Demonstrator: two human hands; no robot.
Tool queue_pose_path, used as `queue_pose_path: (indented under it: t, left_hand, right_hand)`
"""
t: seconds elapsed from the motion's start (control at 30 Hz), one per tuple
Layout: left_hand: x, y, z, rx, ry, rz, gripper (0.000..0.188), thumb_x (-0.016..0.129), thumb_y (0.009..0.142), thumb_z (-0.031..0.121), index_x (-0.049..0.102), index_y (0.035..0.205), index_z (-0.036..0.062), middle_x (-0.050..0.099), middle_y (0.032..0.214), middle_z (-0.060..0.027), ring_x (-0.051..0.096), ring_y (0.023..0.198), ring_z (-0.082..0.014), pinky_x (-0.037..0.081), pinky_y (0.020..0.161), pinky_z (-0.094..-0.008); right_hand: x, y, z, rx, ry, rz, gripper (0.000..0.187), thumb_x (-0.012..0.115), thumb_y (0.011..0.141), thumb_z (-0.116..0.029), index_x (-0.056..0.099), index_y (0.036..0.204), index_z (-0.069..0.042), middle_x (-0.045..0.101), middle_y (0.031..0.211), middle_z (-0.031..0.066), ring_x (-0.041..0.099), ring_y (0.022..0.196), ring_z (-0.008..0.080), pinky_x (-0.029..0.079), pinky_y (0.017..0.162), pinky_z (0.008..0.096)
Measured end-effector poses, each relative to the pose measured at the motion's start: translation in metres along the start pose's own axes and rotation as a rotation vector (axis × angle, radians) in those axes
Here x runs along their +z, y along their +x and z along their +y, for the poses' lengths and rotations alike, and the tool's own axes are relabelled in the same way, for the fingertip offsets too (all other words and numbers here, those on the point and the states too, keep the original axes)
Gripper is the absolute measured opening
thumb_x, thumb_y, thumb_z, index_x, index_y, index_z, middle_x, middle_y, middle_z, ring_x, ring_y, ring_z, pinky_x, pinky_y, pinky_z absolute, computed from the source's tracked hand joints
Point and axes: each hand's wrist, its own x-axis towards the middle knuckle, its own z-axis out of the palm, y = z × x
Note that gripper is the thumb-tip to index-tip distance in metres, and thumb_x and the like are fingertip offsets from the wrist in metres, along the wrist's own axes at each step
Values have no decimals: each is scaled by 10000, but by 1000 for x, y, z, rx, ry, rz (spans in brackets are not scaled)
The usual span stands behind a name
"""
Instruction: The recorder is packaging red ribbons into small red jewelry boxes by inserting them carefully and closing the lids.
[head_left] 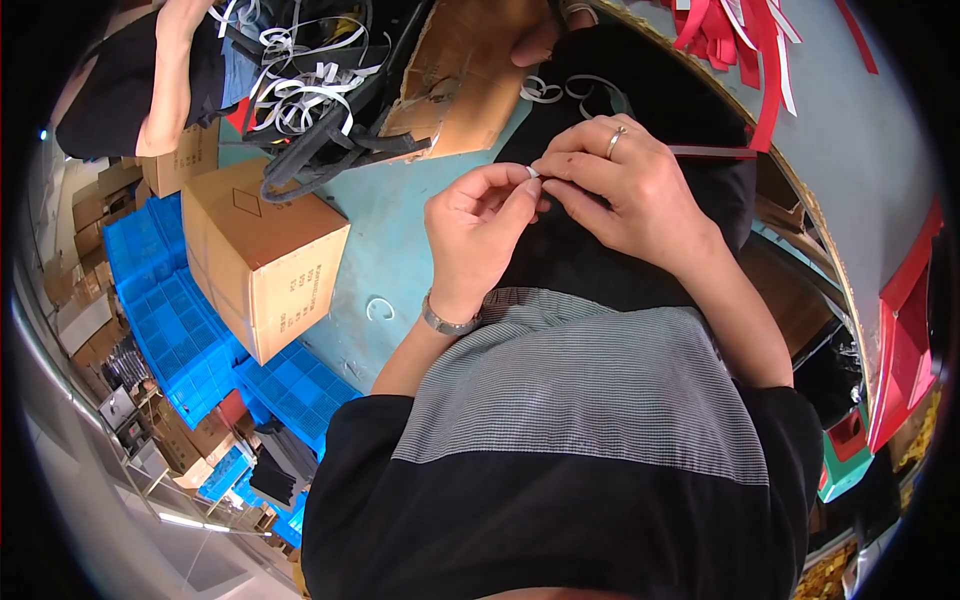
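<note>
Small white piece of strip-like material [534, 173], seen only as a pale tip, held at the meeting point of the two hands, above the lap. The left hand [475, 235] pinches it between thumb and forefinger, the other fingers curled behind. The right hand [625, 195] brings its bent thumb and forefinger, closed together, to the same spot; whether they grip the piece or only touch it cannot be told, since the fingers cover most of it. A silver-coloured metal wristband [450, 322] circles the left wrist; a metal ring [614, 143] sits on a right finger.

The step in hand appears to be fine fingertip work on this piece. The next move seems to call for a steady left pinch and small, precise adjustments by the right fingertips.

Beneath the hands lies black cloth [590, 262] over the lap; beyond them, curled white strips [543, 98] rest on dark cloth. To the left, a thin white curled loop [370, 309] lies on a pale blue-green surface [385, 220], beside a brown cardboard box [290, 285] and blue plastic crates [180, 340]. Upper left, a tangle of white ribbon [305, 105] adjoins black strips. Upper right, red and white strips [765, 85] overhang a grey tabletop [840, 120].
</note>
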Motion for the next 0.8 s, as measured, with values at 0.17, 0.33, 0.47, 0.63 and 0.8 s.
queue_pose_path:
  t: [0.17, 0.33, 0.47, 0.63, 0.8]
  left_hand:
    - [6, -2, 4, 116, 174, 32, 86, 623, 821, -32, 626, 896, -75, 659, 796, -63, 634, 701, -91, 510, 627, -200]
    - [6, -1, 0, 267, 328, 52, 77, 635, 794, -36, 642, 868, -55, 671, 788, -69, 639, 673, -94, 510, 625, -213]
    - [4, -1, -4, 347, 397, 38, 79, 640, 786, -31, 646, 863, -49, 675, 793, -76, 643, 665, -107, 512, 625, -218]
    - [8, -2, -6, 245, 219, 72, 95, 660, 783, -18, 643, 868, -56, 673, 793, -53, 629, 678, -83, 514, 633, -218]
    - [9, 1, -5, 209, 186, 99, 106, 673, 781, -7, 644, 868, -60, 669, 778, -42, 619, 682, -63, 508, 635, -206]
  right_hand:
    - [-6, 5, -3, -75, -86, -14, 115, 684, 691, -94, 643, 783, -37, 602, 806, 55, 573, 725, 216, 443, 677, 329]
    - [-9, 9, -4, -135, -162, -42, 121, 665, 671, -102, 604, 739, -22, 557, 730, 64, 563, 701, 219, 444, 668, 327]
    - [-11, 10, -2, -172, -156, -110, 129, 657, 661, -98, 596, 741, -18, 541, 709, 70, 560, 677, 238, 454, 660, 339]
    - [-9, 8, -2, -122, -14, -76, 142, 641, 660, -53, 619, 793, -8, 572, 748, 90, 576, 685, 269, 474, 667, 364]
    - [-4, 5, -4, -32, -14, -50, 227, 608, 653, 9, 641, 877, 8, 604, 804, 119, 599, 724, 286, 491, 685, 374]
